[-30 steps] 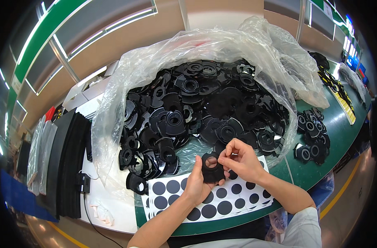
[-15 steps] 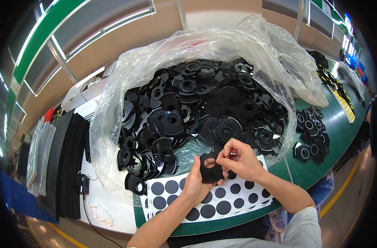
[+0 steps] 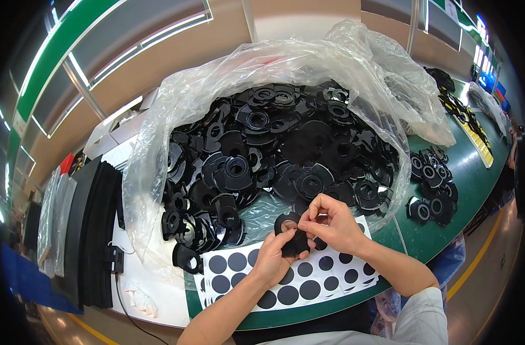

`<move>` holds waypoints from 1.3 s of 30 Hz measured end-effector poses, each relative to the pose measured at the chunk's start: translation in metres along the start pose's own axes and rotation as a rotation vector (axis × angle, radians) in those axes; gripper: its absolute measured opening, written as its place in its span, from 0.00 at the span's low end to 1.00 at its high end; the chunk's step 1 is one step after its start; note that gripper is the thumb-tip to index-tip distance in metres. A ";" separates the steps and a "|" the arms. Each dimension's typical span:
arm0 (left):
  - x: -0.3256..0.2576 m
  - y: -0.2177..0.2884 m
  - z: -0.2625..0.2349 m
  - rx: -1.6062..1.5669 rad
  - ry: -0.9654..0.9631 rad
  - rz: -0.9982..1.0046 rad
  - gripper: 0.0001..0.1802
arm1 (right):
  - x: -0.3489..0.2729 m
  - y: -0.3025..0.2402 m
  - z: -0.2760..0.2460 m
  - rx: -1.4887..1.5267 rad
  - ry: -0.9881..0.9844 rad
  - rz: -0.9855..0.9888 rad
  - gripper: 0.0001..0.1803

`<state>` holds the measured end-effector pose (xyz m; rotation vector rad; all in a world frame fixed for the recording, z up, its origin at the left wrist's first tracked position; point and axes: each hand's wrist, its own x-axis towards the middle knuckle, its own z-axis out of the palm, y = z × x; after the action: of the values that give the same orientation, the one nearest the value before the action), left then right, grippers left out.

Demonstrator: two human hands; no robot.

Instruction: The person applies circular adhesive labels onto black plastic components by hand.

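Head view showed the left hand [image 3: 271, 257] gripping the black ring part [image 3: 296, 245] above the dotted sheet [image 3: 339, 271], seemingly steadying it for the right hand [image 3: 335, 226], pinched narrow beside its hole, contents hidden.

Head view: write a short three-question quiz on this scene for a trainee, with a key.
1. True or false: the left hand holds a black part with a round hole.
2. The white sheet below the hands carries: a) red squares, b) black circles, c) yellow stripes.
3. On which side of the clear plastic bag is the smaller heap of black parts?

Key: 1 true; 2 b; 3 right.
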<state>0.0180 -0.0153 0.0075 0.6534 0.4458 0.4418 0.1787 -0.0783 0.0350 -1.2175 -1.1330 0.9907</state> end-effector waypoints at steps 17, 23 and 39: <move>-0.001 -0.002 -0.001 -0.011 0.008 0.032 0.10 | -0.005 -0.013 0.012 -1.112 0.317 -0.906 0.11; -0.002 -0.002 0.004 0.082 -0.003 0.023 0.15 | -0.006 -0.005 0.001 -0.475 0.158 -0.109 0.11; -0.001 -0.008 0.004 0.315 -0.162 0.078 0.44 | -0.006 -0.009 0.008 -0.749 0.290 -0.181 0.11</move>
<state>0.0212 -0.0239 0.0057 1.0068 0.3391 0.3923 0.1700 -0.0832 0.0430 -1.7370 -1.3957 0.2190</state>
